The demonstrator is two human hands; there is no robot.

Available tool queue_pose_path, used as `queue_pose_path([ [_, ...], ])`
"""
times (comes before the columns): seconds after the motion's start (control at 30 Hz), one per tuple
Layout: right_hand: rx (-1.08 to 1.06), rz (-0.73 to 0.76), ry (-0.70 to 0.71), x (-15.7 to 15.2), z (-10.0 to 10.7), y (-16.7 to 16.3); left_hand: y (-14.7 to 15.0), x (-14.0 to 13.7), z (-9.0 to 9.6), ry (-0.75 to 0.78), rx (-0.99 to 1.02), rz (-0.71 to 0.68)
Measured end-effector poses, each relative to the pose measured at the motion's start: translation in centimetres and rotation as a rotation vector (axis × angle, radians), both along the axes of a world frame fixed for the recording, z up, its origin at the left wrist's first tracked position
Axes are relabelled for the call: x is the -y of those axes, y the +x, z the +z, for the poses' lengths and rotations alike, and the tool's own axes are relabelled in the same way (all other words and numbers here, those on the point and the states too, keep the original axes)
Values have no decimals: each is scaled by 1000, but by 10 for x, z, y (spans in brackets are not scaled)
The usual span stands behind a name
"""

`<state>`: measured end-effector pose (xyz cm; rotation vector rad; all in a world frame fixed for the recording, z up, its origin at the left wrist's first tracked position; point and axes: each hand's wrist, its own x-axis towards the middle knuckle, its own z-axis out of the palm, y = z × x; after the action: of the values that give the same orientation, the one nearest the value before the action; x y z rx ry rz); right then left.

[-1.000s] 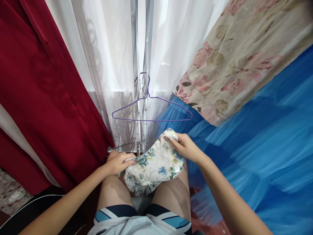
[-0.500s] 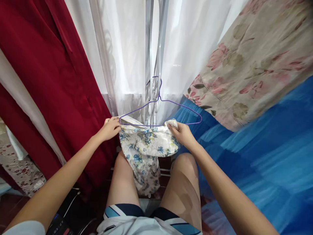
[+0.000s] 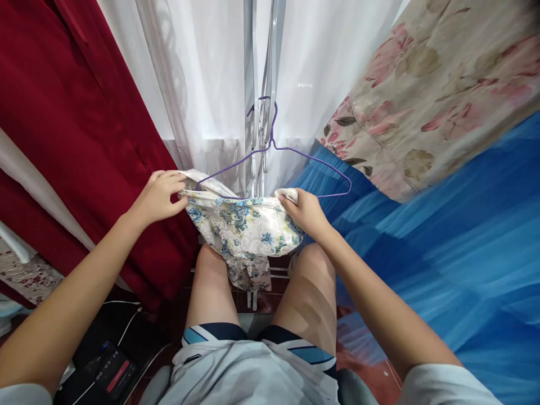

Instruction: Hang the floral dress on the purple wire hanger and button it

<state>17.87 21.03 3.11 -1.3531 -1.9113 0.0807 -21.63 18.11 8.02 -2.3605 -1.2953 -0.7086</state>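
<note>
A white garment with blue and yellow flowers [image 3: 247, 222] is stretched between my two hands, its lower part hanging between my knees. My left hand [image 3: 162, 194] pinches the top edge at its left end, thumb in front and fingers behind. At the other end my right hand [image 3: 306, 211] grips a bunched piece of the edge. The purple hanger [image 3: 312, 154] hangs upright from a slim metal stand [image 3: 273, 67]. Its left corner sits inside the garment's opening, while the right corner sticks out bare beyond my right hand.
Dark red curtains [image 3: 105, 140] hang at left, white sheer curtains [image 3: 206, 73] behind the stand. To the right are a floral cloth [image 3: 442, 101] and a blue drape [image 3: 464, 253]. A phone showing a timer [image 3: 112, 368] lies on a black surface at lower left, with white cables [image 3: 129, 326].
My left hand has moved left and up, pulling the garment's edge out past the hanger's left corner and widening its opening. My right hand keeps its grip. Everything sits slightly higher in view.
</note>
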Motion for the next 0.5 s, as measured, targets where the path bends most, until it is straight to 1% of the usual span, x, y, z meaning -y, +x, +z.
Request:
queue_pose_path([
  [0.07, -23, 25, -11, 3, 0, -3, 8, -3, 10, 27, 94, -37],
  [0.13, -59, 65, -32, 7, 0, -5, 24, -7, 20, -14, 227, -106],
  [0.27, -166, 150, -72, 17, -1, -6, 66, -15, 36, -289, 487, -207],
  [0.33, -238, 187, -85, 22, -3, -2, 83, -16, 40, -379, 578, -237],
  [0.4, -291, 212, -59, 28, -4, 6, 91, -16, 43, -418, 655, -265],
  [0.5, -327, 261, 26, 37, -4, 26, 90, -18, 45, -471, 710, -297],
])
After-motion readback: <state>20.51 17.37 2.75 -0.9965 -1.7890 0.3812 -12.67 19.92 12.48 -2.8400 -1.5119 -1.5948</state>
